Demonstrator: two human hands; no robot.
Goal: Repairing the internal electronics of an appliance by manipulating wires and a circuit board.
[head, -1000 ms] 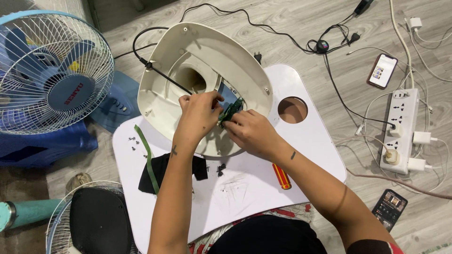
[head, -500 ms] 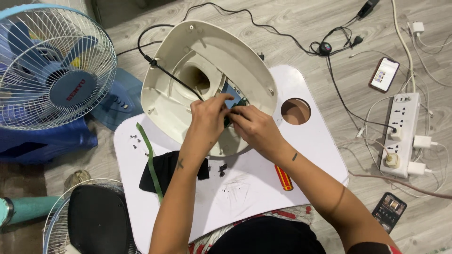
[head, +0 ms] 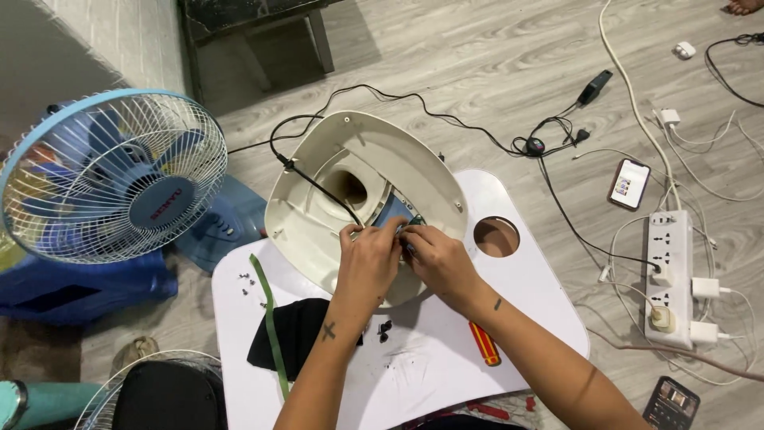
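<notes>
Both hands met inside the upturned cream fan base shell (head: 362,199) on the white bench (head: 525,295), left hand (head: 368,259) and right hand (head: 436,259) pinching the small green circuit board (head: 414,221), which lay just ahead of the fingertips.

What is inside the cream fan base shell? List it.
Inside the cream fan base shell: a black cable, a round opening, a blue-green board. The left hand and right hand cover the rest.
</notes>
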